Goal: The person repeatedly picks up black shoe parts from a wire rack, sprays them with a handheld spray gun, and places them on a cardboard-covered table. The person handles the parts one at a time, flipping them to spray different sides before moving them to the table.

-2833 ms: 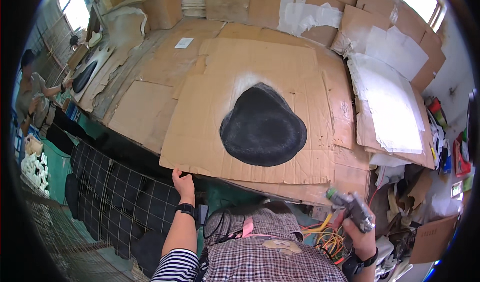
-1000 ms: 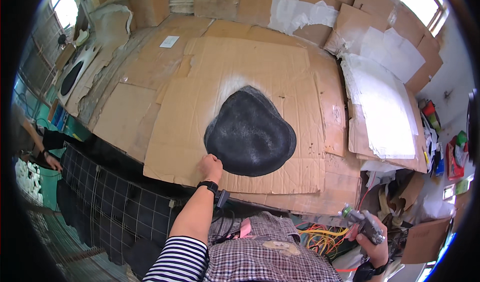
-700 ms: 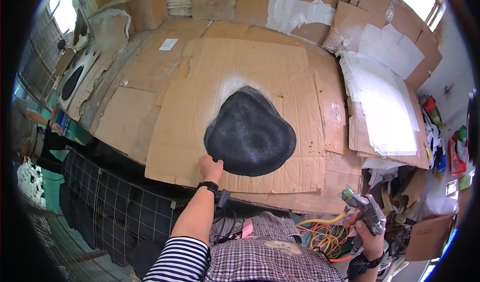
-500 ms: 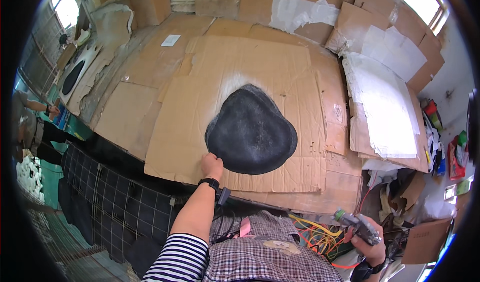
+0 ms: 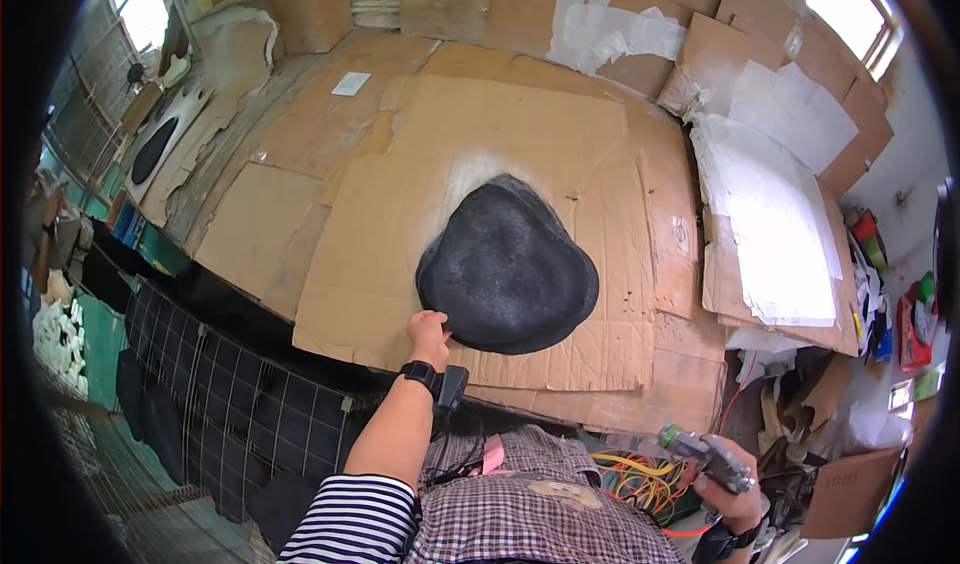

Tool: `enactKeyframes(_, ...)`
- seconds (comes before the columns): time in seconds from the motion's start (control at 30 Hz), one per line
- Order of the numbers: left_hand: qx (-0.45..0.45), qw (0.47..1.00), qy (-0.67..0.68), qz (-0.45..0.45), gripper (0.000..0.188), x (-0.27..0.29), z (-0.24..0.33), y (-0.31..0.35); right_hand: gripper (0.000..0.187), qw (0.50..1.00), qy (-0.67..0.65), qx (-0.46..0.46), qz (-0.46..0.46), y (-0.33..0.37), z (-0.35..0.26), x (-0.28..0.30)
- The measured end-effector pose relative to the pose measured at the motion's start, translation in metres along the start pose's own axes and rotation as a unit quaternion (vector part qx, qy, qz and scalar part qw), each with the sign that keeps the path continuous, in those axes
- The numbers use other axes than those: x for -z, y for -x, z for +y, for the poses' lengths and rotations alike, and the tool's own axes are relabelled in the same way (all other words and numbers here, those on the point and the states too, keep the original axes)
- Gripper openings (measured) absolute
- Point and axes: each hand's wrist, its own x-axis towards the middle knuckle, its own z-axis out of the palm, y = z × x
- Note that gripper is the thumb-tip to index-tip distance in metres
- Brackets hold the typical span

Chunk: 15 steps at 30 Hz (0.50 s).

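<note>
Gripping a grey, green-tipped tool [image 5: 703,453] at lower right, the right hand [image 5: 735,494]; the left hand [image 5: 430,340], curled, at the lower-left edge of the black three-lobed piece [image 5: 508,269], mid-frame, any pinch unclear.

The bare left hand [image 5: 429,340] is hiding its fingertips' contact with the black, rounded-triangular piece [image 5: 508,264]; the bare right hand [image 5: 736,488] is covering the grey metal, green-tipped spray gun's [image 5: 712,461] handle. The brown-checked cloth apron [image 5: 525,524] is running off below.

The piece [image 5: 508,269] lies on a sheet [image 5: 375,224] on the counter [image 5: 240,152], left hand [image 5: 429,338] at its near-left edge, card [image 5: 351,84] behind left; front right, tool [image 5: 706,454] in right hand [image 5: 736,488].
</note>
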Motion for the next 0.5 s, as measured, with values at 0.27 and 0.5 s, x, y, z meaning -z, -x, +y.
enactKeyframes(0.27, 0.016, 0.996, 0.023, -0.089, 0.033, -0.016, 0.017, 0.010, 0.050, 0.989, -0.110, 0.058, 0.076, -0.032, 0.016, -0.030)
enactKeyframes(0.5, -0.051, 0.939, 0.155, -0.301, 0.038, -0.065, 0.112, 0.073, 0.063, 0.996, -0.067, 0.027, 0.045, -0.039, 0.031, -0.027)
